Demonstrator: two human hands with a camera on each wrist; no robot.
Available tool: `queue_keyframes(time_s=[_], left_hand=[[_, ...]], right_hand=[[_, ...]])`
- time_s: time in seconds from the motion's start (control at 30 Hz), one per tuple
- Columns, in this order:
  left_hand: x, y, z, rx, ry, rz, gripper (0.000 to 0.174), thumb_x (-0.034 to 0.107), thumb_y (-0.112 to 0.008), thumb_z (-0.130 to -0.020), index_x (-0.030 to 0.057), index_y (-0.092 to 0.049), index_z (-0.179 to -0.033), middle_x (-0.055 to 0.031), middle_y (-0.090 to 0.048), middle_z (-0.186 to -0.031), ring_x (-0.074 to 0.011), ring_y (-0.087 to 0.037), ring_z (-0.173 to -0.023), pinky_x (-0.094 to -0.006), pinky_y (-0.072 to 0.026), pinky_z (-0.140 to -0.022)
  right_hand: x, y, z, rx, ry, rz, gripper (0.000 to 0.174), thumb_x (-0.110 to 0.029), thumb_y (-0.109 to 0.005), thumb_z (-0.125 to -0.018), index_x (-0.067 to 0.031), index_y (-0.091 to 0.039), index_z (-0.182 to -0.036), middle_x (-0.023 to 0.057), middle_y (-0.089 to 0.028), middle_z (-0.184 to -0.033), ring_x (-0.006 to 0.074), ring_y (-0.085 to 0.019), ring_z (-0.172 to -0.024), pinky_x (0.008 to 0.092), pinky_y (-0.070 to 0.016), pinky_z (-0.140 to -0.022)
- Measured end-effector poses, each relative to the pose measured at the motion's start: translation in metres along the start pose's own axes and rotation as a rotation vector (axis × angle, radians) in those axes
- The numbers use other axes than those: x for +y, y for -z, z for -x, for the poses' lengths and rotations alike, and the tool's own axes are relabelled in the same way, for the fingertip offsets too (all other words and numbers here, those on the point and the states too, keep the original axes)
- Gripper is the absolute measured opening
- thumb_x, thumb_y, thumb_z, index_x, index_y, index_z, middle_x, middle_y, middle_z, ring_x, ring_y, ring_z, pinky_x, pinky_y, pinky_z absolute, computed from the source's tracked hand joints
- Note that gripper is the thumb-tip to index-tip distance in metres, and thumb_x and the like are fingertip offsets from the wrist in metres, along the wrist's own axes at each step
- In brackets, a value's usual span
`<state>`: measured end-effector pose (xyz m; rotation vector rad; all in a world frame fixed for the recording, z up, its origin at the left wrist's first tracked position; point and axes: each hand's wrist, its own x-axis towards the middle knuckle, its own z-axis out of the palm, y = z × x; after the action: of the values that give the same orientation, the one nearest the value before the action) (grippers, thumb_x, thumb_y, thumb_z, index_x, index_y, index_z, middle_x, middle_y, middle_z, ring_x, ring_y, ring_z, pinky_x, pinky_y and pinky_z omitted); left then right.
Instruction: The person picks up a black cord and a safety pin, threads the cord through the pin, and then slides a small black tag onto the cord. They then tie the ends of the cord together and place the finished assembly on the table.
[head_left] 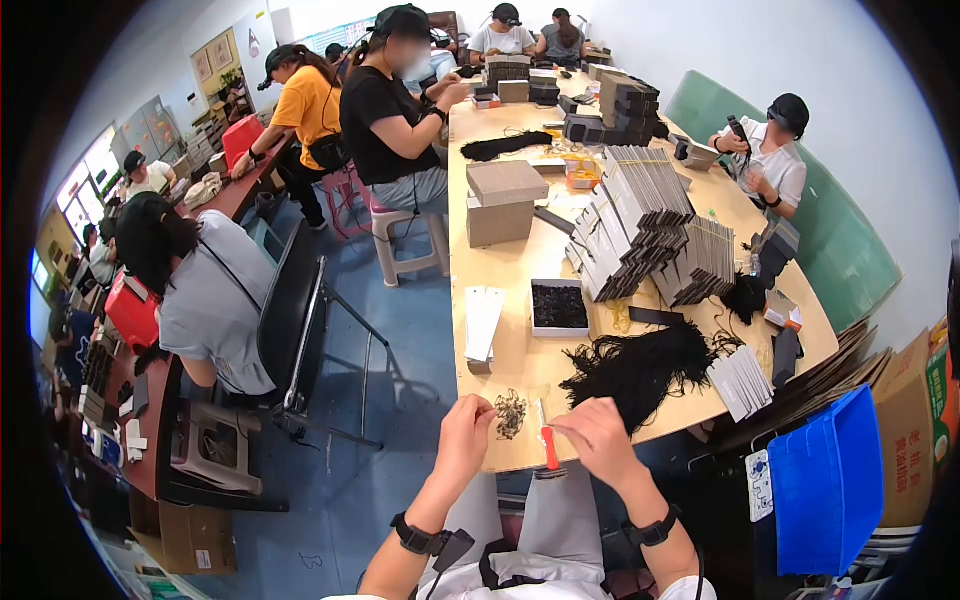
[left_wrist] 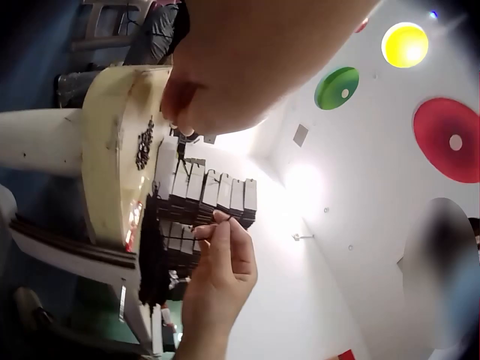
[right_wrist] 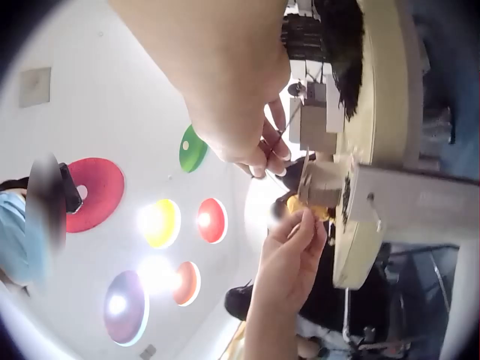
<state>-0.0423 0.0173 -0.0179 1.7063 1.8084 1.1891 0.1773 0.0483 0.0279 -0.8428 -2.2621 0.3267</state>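
Note:
My left hand (head_left: 467, 430) is raised over the table's near edge, beside a pile of small dark metallic-looking pieces (head_left: 510, 412). Its thumb and fingertips pinch together in the right wrist view; I cannot tell what small thing is between them. Opposite, my right hand (head_left: 597, 435) pinches a thin black cord (left_wrist: 184, 238), which sticks out from its fingertips. Below and between the hands lies a slim tool with a red handle (head_left: 550, 450). A thick bundle of black cords (head_left: 640, 372) spreads out just beyond my right hand.
A white box (head_left: 537, 328) of small black pieces stands ahead, with white strips (head_left: 484, 322) to its left. Stacks of grey folded card (head_left: 632, 215) rise behind. Grey cards (head_left: 740, 382) and a blue bin (head_left: 828, 485) are at right. Several people work around.

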Motion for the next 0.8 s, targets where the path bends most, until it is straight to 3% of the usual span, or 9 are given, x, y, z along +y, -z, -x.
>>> queue_keyframes(time_s=[0.03,0.07,0.1,0.17,0.2,0.3,0.53,0.8], left_hand=[[0.005,0.0,0.004,-0.011,0.006,0.089,0.007,-0.001,-0.061,-0.083,-0.0012,-0.055,-0.086,-0.013,-0.06,-0.084,-0.0269,-0.061,-0.075,-0.0344,-0.0497,-0.066],[0.011,0.0,0.009,-0.024,0.011,0.179,0.007,-0.005,-0.061,-0.082,-0.002,-0.056,-0.087,-0.0123,-0.062,-0.084,-0.0221,-0.062,-0.07,-0.0304,-0.0504,-0.065],[0.017,0.0,0.014,-0.027,0.012,0.178,0.007,-0.005,-0.061,-0.082,-0.002,-0.056,-0.087,-0.0123,-0.062,-0.084,-0.0221,-0.062,-0.07,-0.0304,-0.0504,-0.065],[0.029,-0.001,0.023,-0.06,0.02,0.336,0.006,-0.004,-0.06,-0.085,-0.0021,-0.058,-0.09,-0.0103,-0.063,-0.087,-0.0166,-0.064,-0.076,-0.0283,-0.0527,-0.068],[0.034,0.001,0.026,-0.086,0.016,0.315,0.007,-0.003,-0.06,-0.086,-0.0029,-0.057,-0.092,-0.0102,-0.064,-0.088,-0.0159,-0.065,-0.079,-0.0275,-0.0541,-0.071],[0.048,0.003,0.033,-0.094,0.024,0.315,0.011,-0.002,-0.061,-0.085,-0.0033,-0.056,-0.095,-0.0109,-0.064,-0.088,-0.0166,-0.065,-0.081,-0.0282,-0.0547,-0.073],[0.05,0.001,0.038,-0.11,0.017,0.325,0.016,-0.002,-0.063,-0.085,-0.0028,-0.055,-0.098,-0.0112,-0.064,-0.088,-0.0167,-0.066,-0.082,-0.0281,-0.0551,-0.072],[0.051,-0.002,0.041,-0.101,0.049,0.361,0.018,-0.001,-0.063,-0.085,-0.0029,-0.055,-0.101,-0.0106,-0.064,-0.089,-0.0147,-0.065,-0.081,-0.0275,-0.0551,-0.072]], right_hand=[[-0.008,-0.004,0.001,-0.005,-0.038,-0.105,0.012,-0.009,-0.066,-0.079,-0.0066,-0.067,-0.091,0.004,-0.064,-0.083,0.0215,-0.058,-0.076,0.033,-0.0406,-0.075],[-0.014,-0.011,0.0,0.07,-0.029,-0.181,0.019,-0.006,-0.062,-0.084,-0.0048,-0.064,-0.103,0.0035,-0.06,-0.077,0.0184,-0.056,-0.068,0.0306,-0.0417,-0.067],[-0.019,-0.013,0.003,0.07,-0.032,-0.182,0.019,-0.006,-0.062,-0.084,-0.0048,-0.064,-0.103,0.0035,-0.06,-0.077,0.0184,-0.056,-0.068,0.0306,-0.0417,-0.067],[-0.028,-0.015,0.01,-0.068,-0.488,-0.685,0.025,-0.003,-0.058,-0.088,-0.0029,-0.057,-0.113,0.0019,-0.054,-0.073,0.0111,-0.051,-0.065,0.0256,-0.0399,-0.059],[-0.028,-0.017,0.011,-0.072,-0.481,-0.785,0.028,-0.002,-0.052,-0.09,-0.0019,-0.051,-0.119,-0.0002,-0.048,-0.071,0.0055,-0.045,-0.064,0.0213,-0.0366,-0.055],[-0.024,-0.025,0.019,-0.08,-0.55,-0.931,0.028,-0.002,-0.051,-0.09,-0.0019,-0.05,-0.118,-0.0013,-0.047,-0.072,0.0047,-0.043,-0.064,0.0208,-0.0362,-0.057],[-0.023,-0.031,0.022,-0.034,-0.563,-0.932,0.027,-0.003,-0.051,-0.091,-0.0018,-0.05,-0.118,-0.0027,-0.046,-0.07,0.0041,-0.041,-0.063,0.0201,-0.0346,-0.057],[-0.019,-0.039,0.025,-0.059,-0.681,-0.979,0.016,-0.006,-0.055,-0.093,0.0005,-0.052,-0.106,0.0025,-0.059,-0.079,0.0069,-0.055,-0.073,0.0216,-0.0447,-0.065]])
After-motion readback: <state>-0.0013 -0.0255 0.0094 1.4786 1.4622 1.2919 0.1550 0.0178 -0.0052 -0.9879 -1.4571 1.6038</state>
